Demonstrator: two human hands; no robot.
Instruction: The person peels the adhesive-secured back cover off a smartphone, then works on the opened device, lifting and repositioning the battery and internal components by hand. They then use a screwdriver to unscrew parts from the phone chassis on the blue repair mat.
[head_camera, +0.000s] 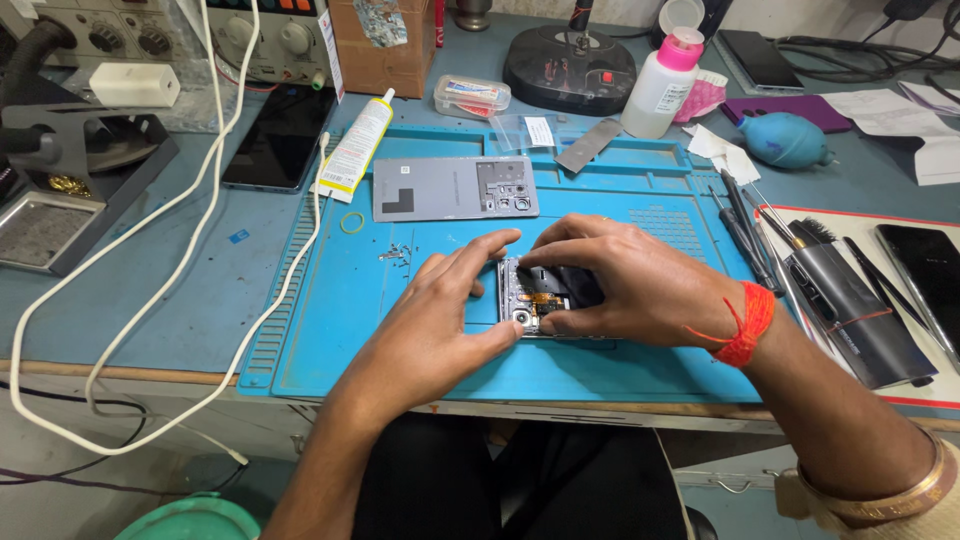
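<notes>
A blue rubbery mat (330, 300) with ridged edges is lying on a grey-blue workbench (200, 290). The left hand (440, 320) and right hand (625, 280) are both pinching an opened phone (535, 297), its metal innards showing between them. Just beyond the hands a flat grey back cover (455, 188) is resting; tiny screws (397, 252) are lying beside the left fingertips.

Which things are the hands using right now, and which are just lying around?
In use:
- left hand
- right hand
- opened phone
- blue work mat
- grey back cover
- tiny screws

Lying about:
- glue tube
- pink-capped bottle
- teal air blower
- white cable
- black phone
</notes>
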